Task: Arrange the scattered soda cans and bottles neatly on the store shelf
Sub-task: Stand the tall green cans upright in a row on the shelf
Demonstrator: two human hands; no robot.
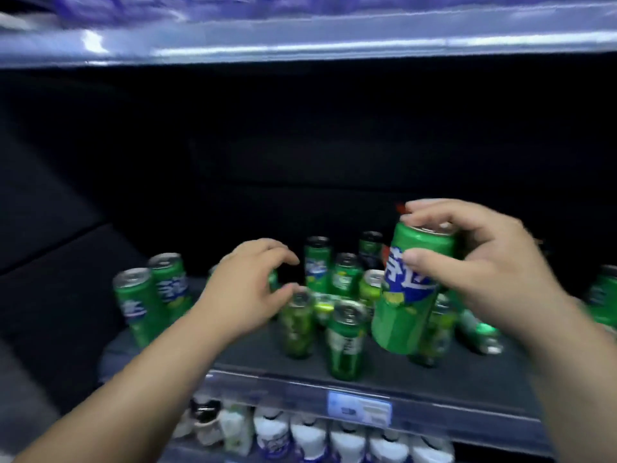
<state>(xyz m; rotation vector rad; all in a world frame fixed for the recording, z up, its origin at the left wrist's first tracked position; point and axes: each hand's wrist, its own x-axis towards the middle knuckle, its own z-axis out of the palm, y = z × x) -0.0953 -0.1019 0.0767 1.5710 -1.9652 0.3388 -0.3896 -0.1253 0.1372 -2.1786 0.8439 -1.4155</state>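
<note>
Whole view's pretty smeary on my end. My left hand (247,289) covers most of the half-hidden can (273,279), so I can't tell if it's gripping it. My right hand (484,259) blocks part of the held can (412,295) and its lid. The price tag (359,407) is unreadable, the edge can (606,295) is cropped on the right, and the white bottles (310,436) run off the bottom.

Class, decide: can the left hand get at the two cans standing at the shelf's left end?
Probably yes: the left hand hovers just right of those two cans, nothing standing between.
</note>
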